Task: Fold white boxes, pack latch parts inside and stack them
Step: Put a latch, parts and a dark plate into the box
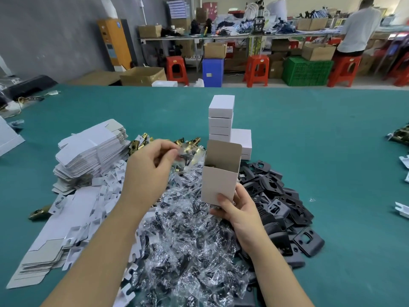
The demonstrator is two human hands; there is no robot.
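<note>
lying at the far left of the green table (309, 134) are heaps of flat box blanks (93, 149), white side up, with more blanks (53, 247) fanned out nearer the camera. just right of them the left hand (148, 171) is raised over the heap, thumb and forefinger pinching a small clear bag (188, 155) with dark and brassy bits inside; the other fingers curl loosely under. the bag hangs just left of the open mouth of the white box (219, 185), not yet inside it. below both hands spreads a heap of clear bagged parts (188, 251). the box stands upright, long axis vertical, mouth pointing up, its lid flap (223, 151) standing at the far edge. the right hand (239, 209) grips the box by its lower end, thumb pressed on the near face, fingers wrapped behind and mostly hidden. beyond the box stands a stack of closed boxes (221, 118), a shorter stack (242, 140) touching its right side. right of the hand lies a pile of black plates (281, 202). in the far right background a person (358, 29) stands at a bench.
</note>
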